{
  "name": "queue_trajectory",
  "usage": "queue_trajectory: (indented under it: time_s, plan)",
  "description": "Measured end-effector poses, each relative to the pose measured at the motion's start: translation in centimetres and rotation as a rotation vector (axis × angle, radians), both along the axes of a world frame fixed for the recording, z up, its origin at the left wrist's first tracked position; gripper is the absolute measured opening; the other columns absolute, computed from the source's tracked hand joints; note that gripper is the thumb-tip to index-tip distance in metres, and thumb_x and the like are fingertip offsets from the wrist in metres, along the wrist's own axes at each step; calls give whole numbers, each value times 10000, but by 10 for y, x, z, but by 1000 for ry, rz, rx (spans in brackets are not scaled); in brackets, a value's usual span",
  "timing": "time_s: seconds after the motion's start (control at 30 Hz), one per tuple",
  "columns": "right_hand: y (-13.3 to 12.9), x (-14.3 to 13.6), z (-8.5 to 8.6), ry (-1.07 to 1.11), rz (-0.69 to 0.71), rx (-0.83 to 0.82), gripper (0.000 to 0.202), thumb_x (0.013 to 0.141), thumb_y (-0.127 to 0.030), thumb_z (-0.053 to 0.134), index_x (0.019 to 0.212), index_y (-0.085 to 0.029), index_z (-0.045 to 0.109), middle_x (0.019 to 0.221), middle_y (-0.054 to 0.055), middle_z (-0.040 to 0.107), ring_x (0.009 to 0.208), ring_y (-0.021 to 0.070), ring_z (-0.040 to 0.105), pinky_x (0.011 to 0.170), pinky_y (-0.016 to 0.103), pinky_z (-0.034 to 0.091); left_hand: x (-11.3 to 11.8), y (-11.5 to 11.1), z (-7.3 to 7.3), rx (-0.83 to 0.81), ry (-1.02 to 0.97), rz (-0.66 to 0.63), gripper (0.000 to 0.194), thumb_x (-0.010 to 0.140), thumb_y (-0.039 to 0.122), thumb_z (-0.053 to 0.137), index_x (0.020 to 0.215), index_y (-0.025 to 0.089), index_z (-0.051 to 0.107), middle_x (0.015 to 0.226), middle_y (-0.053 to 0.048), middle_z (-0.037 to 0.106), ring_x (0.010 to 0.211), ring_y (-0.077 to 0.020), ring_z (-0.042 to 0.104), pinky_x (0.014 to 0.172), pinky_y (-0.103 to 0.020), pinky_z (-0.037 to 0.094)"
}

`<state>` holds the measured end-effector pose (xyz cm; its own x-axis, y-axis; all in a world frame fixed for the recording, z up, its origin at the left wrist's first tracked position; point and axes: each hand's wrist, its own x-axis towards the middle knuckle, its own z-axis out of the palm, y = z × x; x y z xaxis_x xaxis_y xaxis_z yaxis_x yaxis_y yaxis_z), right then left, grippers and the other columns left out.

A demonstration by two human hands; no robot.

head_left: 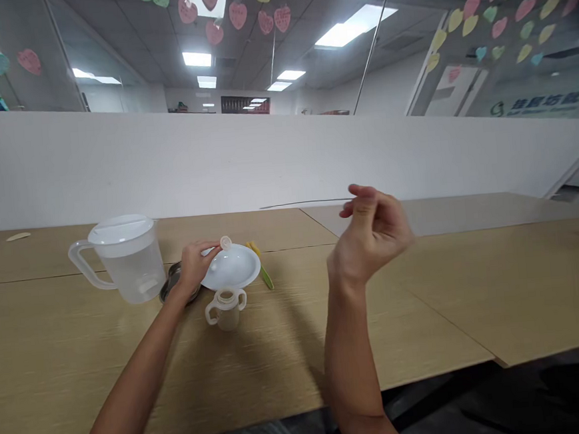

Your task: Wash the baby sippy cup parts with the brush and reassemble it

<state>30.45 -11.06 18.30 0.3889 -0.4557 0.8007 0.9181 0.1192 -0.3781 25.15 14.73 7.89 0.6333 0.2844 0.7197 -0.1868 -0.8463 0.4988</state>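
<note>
Unbranded small cap (226,243) in left hand (193,265) — glass-wall sign (541,103) blurred, unreadable.

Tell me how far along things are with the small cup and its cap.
Done so far: the two-handled cup stands open on the table, its cap off. In hand: the left hand holds a small round cap over the white bowl, beside the lidded pitcher. The right hand is raised, holding nothing visible. Left: the cap is not on the cup yet.

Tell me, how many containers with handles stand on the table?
2: the clear pitcher at the left, and the small two-handled cup in front of the white plate. No others show.
</note>
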Motion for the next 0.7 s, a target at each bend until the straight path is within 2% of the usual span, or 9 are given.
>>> queue_trajectory:
  time_s: [0.1, 0.23, 0.37, 0.57, 0.7]
  plan:
    - [18, 26, -11, 122, 108, -108, 304, 852, -425, 519, 861, -166, 677, 760, 28, 637, 638, 118, 560, 620, 278, 460, 5, 4, -7, 90, 87, 32, 194, 807, 348, 602, 865, 229, 742, 929, -72, 725, 867, -235, 635, 843, -355, 420]
    - [57, 62, -37, 327, 310, -458, 302, 794, -378, 532, 725, -128, 687, 624, 24, 637, 598, 129, 574, 617, 258, 449, 10, 9, -17, 286, 246, 100, 155, 787, 223, 595, 802, 236, 749, 895, -84, 726, 891, -262, 614, 864, -389, 383]
    - [83, 83, -63, 487, 403, -687, 256, 774, -303, 538, 664, -122, 682, 621, 45, 667, 588, 131, 589, 626, 243, 445, 13, 14, -26, 443, 369, 78, 193, 786, 180, 561, 793, 222, 750, 899, -100, 722, 906, -253, 601, 839, -357, 406]
    - [96, 99, -91, 622, 438, -888, 238, 789, -270, 538, 724, -120, 710, 694, 48, 703, 643, 118, 622, 654, 203, 450, 12, 13, -26, 390, 603, 47, 260, 801, 154, 509, 925, 181, 735, 1002, -99, 706, 960, -219, 604, 865, -299, 422]
    - [97, 109, -104, 667, 317, -1116, 287, 835, -263, 486, 801, -109, 726, 763, 52, 717, 661, 102, 624, 618, 173, 432, 11, 14, -27, 278, 710, -43, 263, 786, 197, 511, 917, 181, 738, 963, -81, 718, 872, -206, 627, 792, -269, 428]
